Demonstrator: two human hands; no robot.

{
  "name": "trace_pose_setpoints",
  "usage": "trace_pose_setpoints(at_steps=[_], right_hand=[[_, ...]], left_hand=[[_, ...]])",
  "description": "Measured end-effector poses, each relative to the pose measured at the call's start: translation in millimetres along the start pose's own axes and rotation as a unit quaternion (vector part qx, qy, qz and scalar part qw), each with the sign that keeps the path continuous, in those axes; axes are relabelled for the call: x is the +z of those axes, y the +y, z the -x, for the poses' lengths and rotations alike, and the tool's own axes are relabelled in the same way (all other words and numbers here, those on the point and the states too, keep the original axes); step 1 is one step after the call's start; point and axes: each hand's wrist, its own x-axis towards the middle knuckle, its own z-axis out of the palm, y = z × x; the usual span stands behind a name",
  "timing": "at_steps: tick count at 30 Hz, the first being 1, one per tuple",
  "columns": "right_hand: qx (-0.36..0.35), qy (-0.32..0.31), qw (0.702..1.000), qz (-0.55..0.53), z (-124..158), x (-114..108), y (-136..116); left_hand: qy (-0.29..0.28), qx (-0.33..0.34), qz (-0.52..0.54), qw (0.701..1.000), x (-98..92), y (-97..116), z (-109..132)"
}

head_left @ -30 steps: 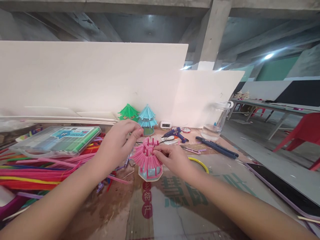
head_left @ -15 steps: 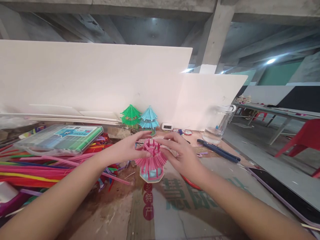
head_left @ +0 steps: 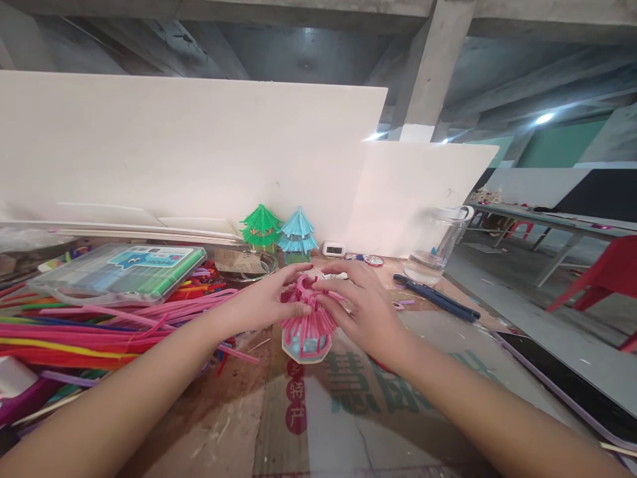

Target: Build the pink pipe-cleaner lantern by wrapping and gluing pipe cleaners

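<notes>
Between my hands stands a small pink pavilion model (head_left: pixel 309 326), made of fuzzy pipe cleaners, with a fringed roof, thin posts and a light-blue floor on an eight-sided base. My left hand (head_left: pixel 279 292) grips its upper part from the left, thumb pressed on the front above the roof fringe. From the right, my right hand (head_left: pixel 361 305) curls its fingers onto the same upper part. Fingers partly hide the pink ring and short posts at the top. Behind stand a green pavilion (head_left: pixel 261 226) and a light-blue pavilion (head_left: pixel 297 232).
Pipe cleaners (head_left: pixel 74 338) lie heaped at the left beside a clear plastic case (head_left: pixel 119 272). At the right are dark-blue pliers (head_left: pixel 438 299), a water jug (head_left: pixel 432 249) and a phone (head_left: pixel 567 385). A small digital clock (head_left: pixel 334 249) stands before the white board (head_left: pixel 199 153).
My fingers have drawn in over the top of the pink pavilion, hiding posts that showed before. The model sits slightly farther right in view.
</notes>
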Motion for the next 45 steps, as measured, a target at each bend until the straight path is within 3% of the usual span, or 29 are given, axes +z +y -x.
trace_pose_setpoints(at_steps=[8,22,27,34,41,45], right_hand=[[0.070,-0.062,0.994,-0.064,-1.8,-2.1,-2.0],[0.100,-0.059,0.990,-0.081,-3.6,-0.5,-3.6],[0.098,-0.037,0.991,-0.088,-4.6,-3.1,-2.6],[0.096,-0.038,0.992,-0.075,-8.5,-13.8,6.4],[0.097,-0.095,0.988,-0.077,-9.2,-14.5,3.5],[0.097,-0.091,0.988,-0.081,-8.0,-10.0,2.9]], left_hand=[[0.024,0.022,-0.022,0.999,10.4,12.4,-0.4],[0.028,0.046,-0.013,0.998,13.8,7.7,0.6],[0.014,0.066,0.002,0.998,7.1,10.0,2.1],[0.028,0.096,-0.104,0.989,-13.4,9.5,2.4],[0.045,0.138,-0.165,0.976,-4.2,15.1,1.9],[0.051,0.142,-0.170,0.974,0.2,15.9,2.9]])
